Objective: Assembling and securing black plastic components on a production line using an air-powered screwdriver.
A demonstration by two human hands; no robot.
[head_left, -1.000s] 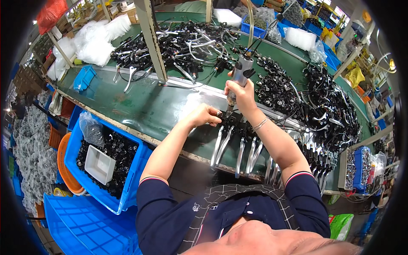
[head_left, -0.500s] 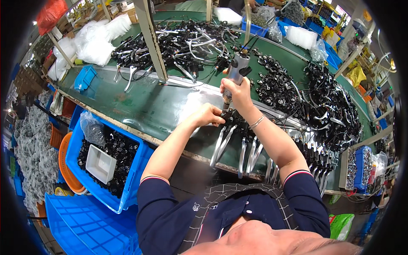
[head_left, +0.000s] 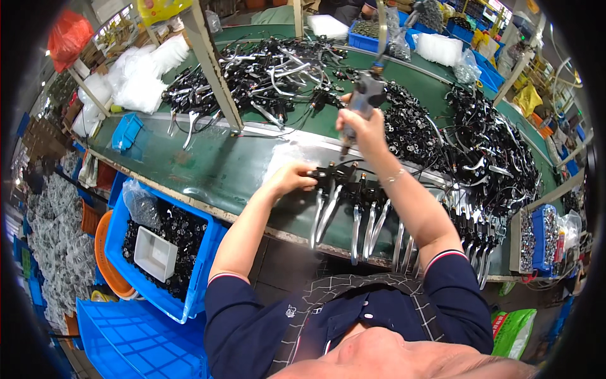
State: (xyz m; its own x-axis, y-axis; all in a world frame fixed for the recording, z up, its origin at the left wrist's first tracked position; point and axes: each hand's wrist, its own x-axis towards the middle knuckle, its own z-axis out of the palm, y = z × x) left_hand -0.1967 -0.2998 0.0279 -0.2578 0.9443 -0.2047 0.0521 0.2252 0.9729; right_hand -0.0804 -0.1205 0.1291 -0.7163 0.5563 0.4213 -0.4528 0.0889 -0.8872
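Observation:
My right hand (head_left: 366, 131) is wrapped round a grey and black power screwdriver (head_left: 365, 95), which hangs from a hose or cord above. Its bit points down, apart from the parts below. At the bench's near side, my left hand (head_left: 293, 177) pinches the black clamp end of a brake lever (head_left: 322, 211) with a silver blade. Right of it lie more brake levers (head_left: 371, 230) in a row, blades toward me and overhanging the bench edge.
Heaps of brake levers (head_left: 268, 76) and small black clamps (head_left: 410, 120) cover the far bench (head_left: 218, 161). A metal post (head_left: 211, 69) rises at left. Blue crates (head_left: 183, 309) stand below the left edge, one holding black parts and a white tray (head_left: 154, 254).
My right hand has raised the screwdriver off the brake lever and moved slightly right. My left hand has shifted a little left, still at the lever's clamp end.

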